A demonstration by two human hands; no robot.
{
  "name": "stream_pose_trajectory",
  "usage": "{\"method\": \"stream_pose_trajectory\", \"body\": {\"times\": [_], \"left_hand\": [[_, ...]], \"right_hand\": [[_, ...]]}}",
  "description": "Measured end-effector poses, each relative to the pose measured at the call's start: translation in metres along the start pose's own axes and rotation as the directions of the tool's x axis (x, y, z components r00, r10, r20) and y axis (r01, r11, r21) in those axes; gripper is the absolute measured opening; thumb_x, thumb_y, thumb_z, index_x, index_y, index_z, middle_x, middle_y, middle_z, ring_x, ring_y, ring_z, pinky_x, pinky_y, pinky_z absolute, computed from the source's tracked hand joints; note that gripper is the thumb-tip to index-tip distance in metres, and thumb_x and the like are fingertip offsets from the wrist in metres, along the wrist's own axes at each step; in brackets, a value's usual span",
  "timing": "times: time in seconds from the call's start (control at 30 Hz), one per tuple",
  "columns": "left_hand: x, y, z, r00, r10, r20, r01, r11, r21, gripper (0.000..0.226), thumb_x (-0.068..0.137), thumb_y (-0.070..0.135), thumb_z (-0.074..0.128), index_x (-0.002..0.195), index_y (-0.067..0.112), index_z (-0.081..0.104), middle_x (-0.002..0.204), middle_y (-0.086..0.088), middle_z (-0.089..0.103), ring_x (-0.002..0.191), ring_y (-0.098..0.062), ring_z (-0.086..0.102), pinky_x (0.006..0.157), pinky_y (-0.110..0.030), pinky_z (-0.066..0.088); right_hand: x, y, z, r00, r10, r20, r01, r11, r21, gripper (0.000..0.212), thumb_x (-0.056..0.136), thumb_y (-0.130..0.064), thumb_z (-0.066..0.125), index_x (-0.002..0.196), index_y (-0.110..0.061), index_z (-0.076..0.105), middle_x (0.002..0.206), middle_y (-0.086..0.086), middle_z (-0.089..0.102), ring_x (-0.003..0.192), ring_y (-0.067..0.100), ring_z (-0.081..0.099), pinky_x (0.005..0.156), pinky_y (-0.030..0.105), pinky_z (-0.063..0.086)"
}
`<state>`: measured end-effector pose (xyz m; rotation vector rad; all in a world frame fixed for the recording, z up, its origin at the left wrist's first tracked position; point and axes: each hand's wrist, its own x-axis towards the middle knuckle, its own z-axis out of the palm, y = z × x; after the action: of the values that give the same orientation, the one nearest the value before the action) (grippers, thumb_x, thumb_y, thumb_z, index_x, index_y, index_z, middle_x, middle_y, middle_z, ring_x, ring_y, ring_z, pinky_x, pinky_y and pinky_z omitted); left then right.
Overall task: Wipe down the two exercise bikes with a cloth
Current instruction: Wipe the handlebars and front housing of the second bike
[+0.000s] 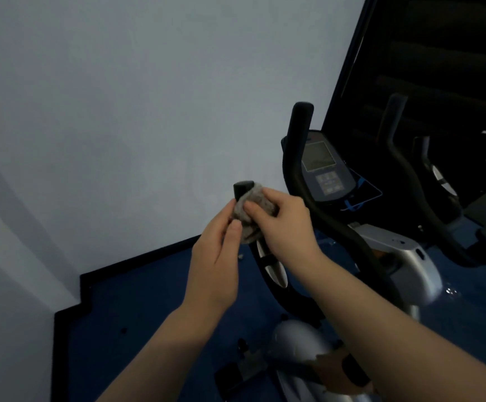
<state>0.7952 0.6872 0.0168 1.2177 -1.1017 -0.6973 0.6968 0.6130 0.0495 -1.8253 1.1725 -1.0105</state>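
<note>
A grey cloth (255, 202) is wrapped around the near black handlebar (243, 189) of the first exercise bike (404, 256), just below the grip's tip. My right hand (285, 224) presses the cloth against the bar from the right. From the left, my left hand (218, 262) holds the cloth with thumb and fingers. The bike's console (324, 172) with its grey screen stands behind my hands, and its far handlebar (301, 123) rises upright. A second bike (427, 181) stands to the right, dark and partly cut off.
A pale wall fills the left and top. A dark window or mirror panel (439, 68) stands at the upper right. The floor (149, 309) is blue with a black skirting edge. The bike's silver body and pedal area (297, 343) lie below my arms.
</note>
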Motion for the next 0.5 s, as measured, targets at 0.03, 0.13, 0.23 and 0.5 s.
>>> {"method": "stream_pose_trajectory", "body": {"times": [0.03, 0.13, 0.23, 0.5], "left_hand": [[-0.002, -0.002, 0.001, 1.000, -0.006, -0.004, 0.006, 1.000, -0.005, 0.036, 0.100, 0.020, 0.039, 0.133, 0.031, 0.047, 0.127, 0.021, 0.056, 0.118, 0.010, 0.051, 0.092, -0.004, 0.038], [-0.012, -0.007, 0.008, 0.999, -0.039, -0.018, 0.039, 0.999, 0.035, 0.041, 0.100, 0.024, 0.039, 0.140, 0.027, 0.040, 0.143, 0.014, 0.046, 0.129, 0.008, 0.042, 0.105, -0.011, 0.034], [-0.024, -0.011, 0.019, 1.000, -0.001, -0.008, 0.002, 0.994, 0.109, 0.043, 0.100, 0.029, 0.036, 0.143, 0.027, 0.037, 0.154, 0.017, 0.029, 0.136, 0.010, 0.029, 0.109, -0.010, 0.028], [-0.056, -0.025, 0.051, 0.997, 0.075, 0.001, -0.071, 0.949, 0.307, 0.056, 0.095, 0.040, 0.027, 0.147, 0.022, 0.030, 0.159, 0.015, 0.012, 0.145, 0.003, 0.007, 0.118, -0.018, 0.010]], "right_hand": [[-0.004, 0.001, 0.002, 1.000, -0.012, -0.003, 0.012, 1.000, 0.003, 0.011, 0.087, -0.024, 0.063, 0.090, -0.017, 0.071, 0.073, -0.007, 0.070, 0.072, 0.006, 0.066, 0.066, 0.024, 0.054], [-0.019, 0.010, -0.006, 0.997, -0.009, 0.072, 0.017, 0.994, -0.109, 0.014, 0.087, -0.029, 0.063, 0.089, -0.017, 0.071, 0.074, -0.004, 0.071, 0.070, 0.007, 0.066, 0.065, 0.026, 0.055], [-0.034, 0.013, -0.020, 0.987, -0.019, 0.158, 0.061, 0.961, -0.268, 0.016, 0.085, -0.033, 0.063, 0.086, -0.019, 0.071, 0.071, -0.004, 0.071, 0.064, 0.009, 0.065, 0.061, 0.031, 0.055], [-0.071, 0.030, -0.058, 0.924, 0.038, 0.381, 0.130, 0.905, -0.406, 0.025, 0.082, -0.039, 0.064, 0.069, -0.017, 0.066, 0.058, -0.005, 0.063, 0.054, 0.009, 0.059, 0.050, 0.026, 0.044]]}}
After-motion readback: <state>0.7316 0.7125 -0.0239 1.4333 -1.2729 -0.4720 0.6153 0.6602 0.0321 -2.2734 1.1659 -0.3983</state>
